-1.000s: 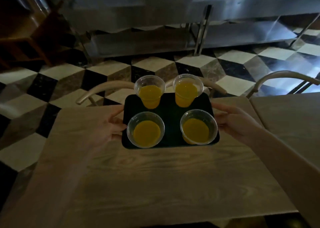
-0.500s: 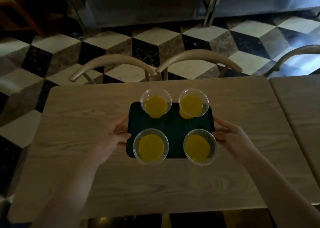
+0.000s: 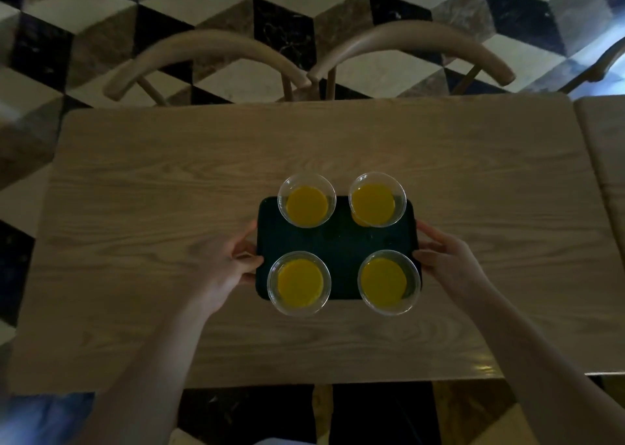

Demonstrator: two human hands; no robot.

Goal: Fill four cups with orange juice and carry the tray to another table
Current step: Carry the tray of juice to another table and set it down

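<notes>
left fingers [image 3: 248,241]: curled over left edge of tray, thumb on top, clamped on it.
right fingers [image 3: 431,238]: curled over right edge of tray, thumb on top, clamped on it.
left hand [image 3: 225,270]: bare, forearm running in from lower left.
right hand [image 3: 453,262]: bare, forearm running in from lower right.
tray [image 3: 338,241]: dark, rectangular, rounded corners, over middle of surface; resting or just above it, cannot tell.
cups: four clear ones on tray, two by two, each with orange juice; far left cup [image 3: 306,200], far right cup [image 3: 377,199], near left cup [image 3: 299,283], near right cup [image 3: 386,282]. Upright, apart from each other, rims overhanging tray edges.
surface [image 3: 169,224]: light wood grain; bare round tray.
second surface [image 3: 605,173]: same wood, just beside on right, narrow gap between.
chairs: two curved wooden backs at far edge, left chair [image 3: 203,55], right chair [image 3: 411,47], ends almost touching.
floor [image 3: 304,8]: cube-pattern tiles in black, white, brown.
in the way: nothing between hands and tray.
writing: none legible.
</notes>
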